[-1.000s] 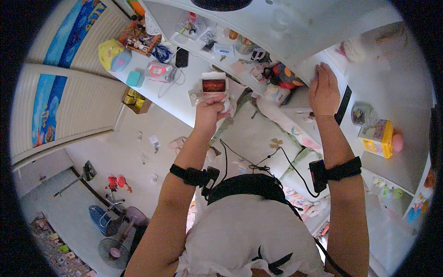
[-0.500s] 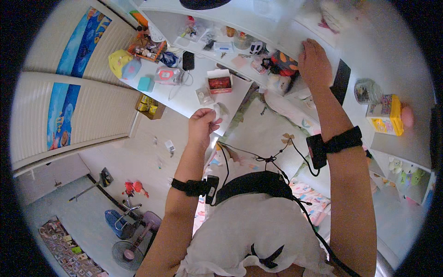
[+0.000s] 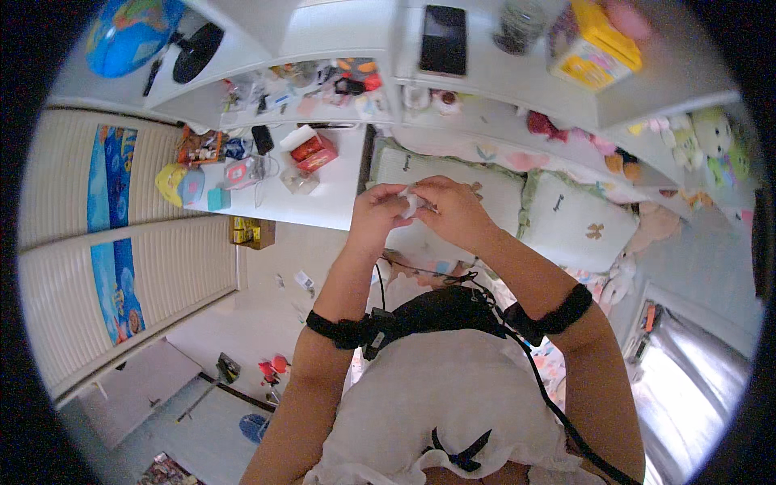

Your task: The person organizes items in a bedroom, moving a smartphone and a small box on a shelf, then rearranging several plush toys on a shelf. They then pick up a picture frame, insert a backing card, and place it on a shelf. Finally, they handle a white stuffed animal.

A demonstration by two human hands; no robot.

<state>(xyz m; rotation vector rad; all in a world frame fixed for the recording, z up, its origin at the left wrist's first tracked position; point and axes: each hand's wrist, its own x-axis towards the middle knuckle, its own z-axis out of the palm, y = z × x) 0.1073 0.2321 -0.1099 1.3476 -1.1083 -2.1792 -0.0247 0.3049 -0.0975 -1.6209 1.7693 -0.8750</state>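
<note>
My left hand [image 3: 375, 217] and my right hand [image 3: 454, 212] meet in front of me, above the end of the bed. Between their fingertips they pinch a small, crumpled white piece [image 3: 413, 203] that looks like a tissue or wipe. Its lower edge hangs loose, and the fingers partly cover it. Nearest to the left hand is the white desk [image 3: 327, 198], bearing an open red and white box [image 3: 312, 153] and a small clear container [image 3: 299, 181]. Beyond the hands, a black phone or tablet [image 3: 444, 40] lies flat on the white shelf.
Pillows with green frills [image 3: 578, 220] lie to the right. A glass jar [image 3: 520, 26] and a yellow box [image 3: 594, 48] stand on the upper shelf, with a globe [image 3: 133, 36] far left. Soft toys [image 3: 711, 141] fill a right-hand compartment. A box of yellow packs [image 3: 252, 232] stands below the desk.
My right hand has come down from the shelf to join the left at the white piece, which the left was holding alone. The view has swung right, showing more of the bed and shelf.
</note>
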